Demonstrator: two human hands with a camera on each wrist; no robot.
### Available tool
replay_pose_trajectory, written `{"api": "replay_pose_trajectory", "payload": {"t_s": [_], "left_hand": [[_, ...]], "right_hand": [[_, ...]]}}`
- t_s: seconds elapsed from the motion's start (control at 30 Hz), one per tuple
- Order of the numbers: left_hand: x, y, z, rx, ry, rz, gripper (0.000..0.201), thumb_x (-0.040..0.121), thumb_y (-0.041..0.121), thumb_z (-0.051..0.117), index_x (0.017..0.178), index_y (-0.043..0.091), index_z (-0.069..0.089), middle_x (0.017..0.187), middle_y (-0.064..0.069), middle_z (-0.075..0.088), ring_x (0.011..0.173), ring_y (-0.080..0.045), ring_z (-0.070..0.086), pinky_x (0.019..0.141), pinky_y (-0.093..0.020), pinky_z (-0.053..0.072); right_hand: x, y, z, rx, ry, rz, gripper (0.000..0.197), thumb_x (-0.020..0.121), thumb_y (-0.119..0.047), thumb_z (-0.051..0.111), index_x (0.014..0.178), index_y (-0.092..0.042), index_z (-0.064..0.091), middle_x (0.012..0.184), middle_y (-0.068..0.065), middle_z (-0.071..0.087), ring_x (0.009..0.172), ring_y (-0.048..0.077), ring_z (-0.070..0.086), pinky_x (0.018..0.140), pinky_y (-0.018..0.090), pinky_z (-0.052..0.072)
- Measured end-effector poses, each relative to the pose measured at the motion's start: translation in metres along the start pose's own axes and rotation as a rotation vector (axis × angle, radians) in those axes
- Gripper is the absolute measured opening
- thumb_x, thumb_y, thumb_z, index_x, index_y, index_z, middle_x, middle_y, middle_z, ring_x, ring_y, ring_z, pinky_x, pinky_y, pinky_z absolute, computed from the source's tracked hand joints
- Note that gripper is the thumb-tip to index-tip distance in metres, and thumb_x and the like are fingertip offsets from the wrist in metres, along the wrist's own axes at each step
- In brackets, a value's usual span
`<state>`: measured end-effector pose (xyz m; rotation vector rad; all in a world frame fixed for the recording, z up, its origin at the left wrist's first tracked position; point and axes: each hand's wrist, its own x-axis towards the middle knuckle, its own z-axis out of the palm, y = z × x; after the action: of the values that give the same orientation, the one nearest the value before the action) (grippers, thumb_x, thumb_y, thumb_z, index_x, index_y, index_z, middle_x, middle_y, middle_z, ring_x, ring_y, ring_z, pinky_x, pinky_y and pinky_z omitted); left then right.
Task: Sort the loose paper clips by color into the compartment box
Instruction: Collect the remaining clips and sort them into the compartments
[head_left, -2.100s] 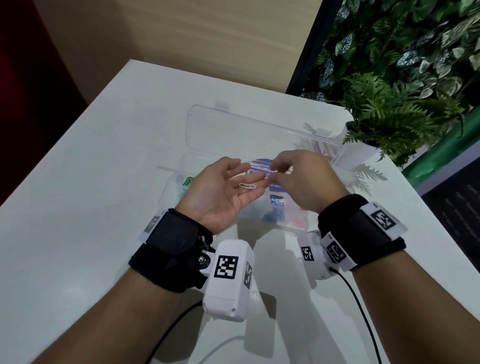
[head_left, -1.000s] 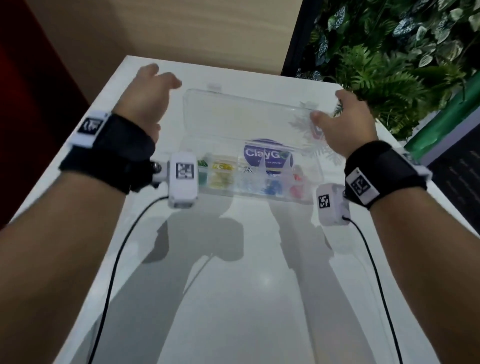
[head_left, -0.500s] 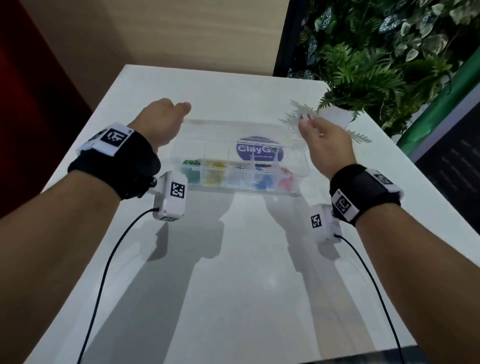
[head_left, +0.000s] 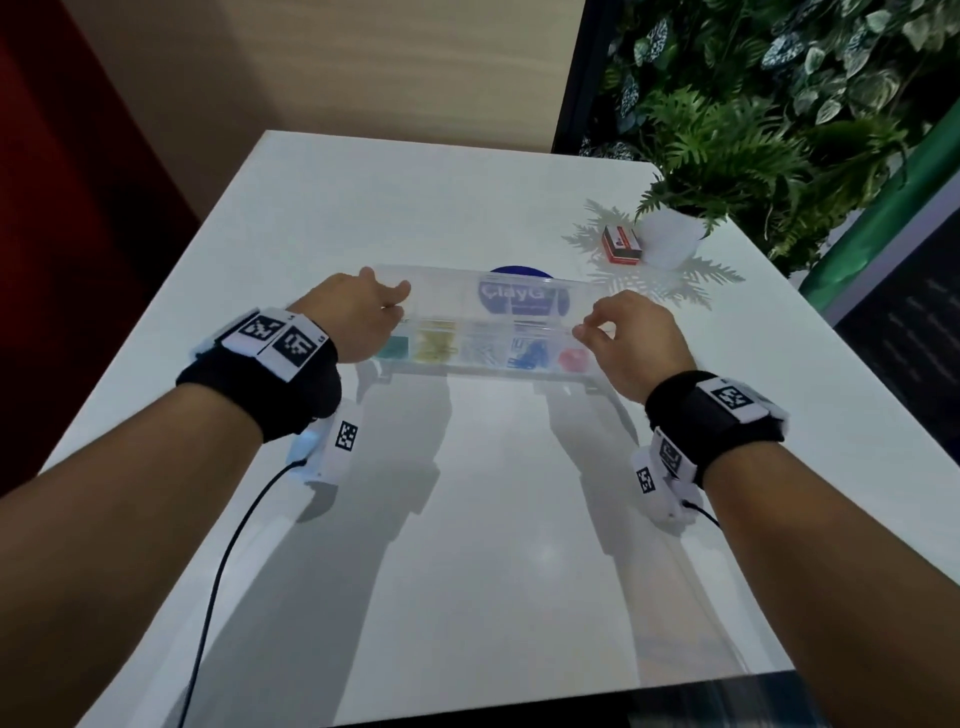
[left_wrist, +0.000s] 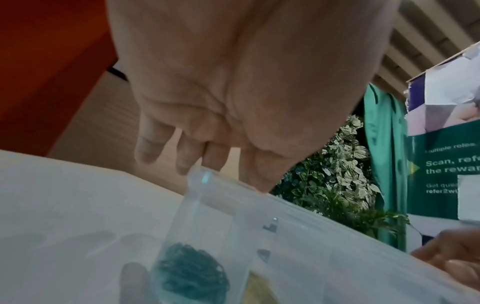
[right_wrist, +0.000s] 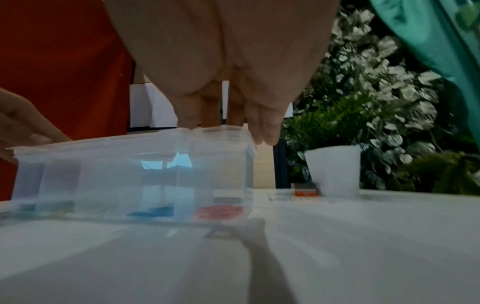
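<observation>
Resting flat atop the clear ribbed plastic lid (head_left: 467, 296), straight-fingered left hand (head_left: 353, 317), right hand (head_left: 631, 338)

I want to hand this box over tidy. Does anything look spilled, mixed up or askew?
Nothing stands out. The compartment box sits flat on the table, with green, yellow, white, blue and red clips each in their own section. Left hand and right hand rest on the lid, which looks down; whether it is latched is unclear.
</observation>
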<state>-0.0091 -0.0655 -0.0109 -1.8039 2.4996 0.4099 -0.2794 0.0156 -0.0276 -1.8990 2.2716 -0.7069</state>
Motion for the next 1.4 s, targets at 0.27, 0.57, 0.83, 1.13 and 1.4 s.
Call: {"api": "replay_pose_trajectory", "payload": {"t_s": [0.27,0.57,0.83,1.13,1.4], "left_hand": [[0.005,0.011,-0.011,0.260,-0.077,0.044,0.050,0.103,0.035,0.032,0.150,0.018,0.027,0.153,-0.013,0.028,0.138,-0.030,0.031,0.110,-0.039,0.031],[0.011,0.001,-0.008,0.365,-0.001,0.157,0.050,0.095,0.041,0.050,0.136,0.012,0.046,0.129,-0.008,0.053,0.118,-0.029,0.047,0.093,-0.036,0.043],[0.004,0.008,-0.001,0.367,0.084,0.171,0.040,0.095,0.027,0.053,0.129,0.007,0.048,0.121,-0.012,0.058,0.110,-0.030,0.053,0.088,-0.035,0.041],[0.001,0.016,-0.011,0.130,0.047,0.069,0.061,0.092,0.047,0.053,0.144,0.023,0.033,0.134,-0.012,0.048,0.119,-0.032,0.049,0.092,-0.038,0.042],[0.042,0.019,-0.006,0.041,0.047,0.008,0.052,0.098,0.035,0.046,0.147,0.023,0.033,0.152,-0.004,0.034,0.139,-0.025,0.033,0.110,-0.036,0.029]], "right_hand": [[0.011,-0.019,-0.020,-0.229,-0.252,-0.030,0.021,0.091,-0.026,0.058,0.097,-0.007,0.062,0.098,0.012,0.062,0.084,0.024,0.048,0.070,0.028,0.035],[0.013,-0.022,-0.022,-0.331,-0.301,-0.059,0.028,0.084,-0.028,0.069,0.101,-0.008,0.060,0.087,0.007,0.051,0.081,0.024,0.045,0.068,0.027,0.034],[0.015,-0.032,-0.014,-0.508,-0.287,-0.138,0.015,0.082,-0.020,0.064,0.082,-0.012,0.051,0.083,0.012,0.051,0.075,0.028,0.046,0.058,0.027,0.034],[0.027,-0.029,-0.018,-0.475,-0.310,-0.141,0.020,0.079,-0.029,0.066,0.089,-0.014,0.056,0.092,0.009,0.059,0.087,0.029,0.056,0.057,0.025,0.036],[0.060,-0.029,-0.014,-0.466,-0.299,-0.129,0.025,0.091,-0.018,0.054,0.115,-0.014,0.059,0.113,0.012,0.064,0.110,0.030,0.055,0.084,0.030,0.044]]}}
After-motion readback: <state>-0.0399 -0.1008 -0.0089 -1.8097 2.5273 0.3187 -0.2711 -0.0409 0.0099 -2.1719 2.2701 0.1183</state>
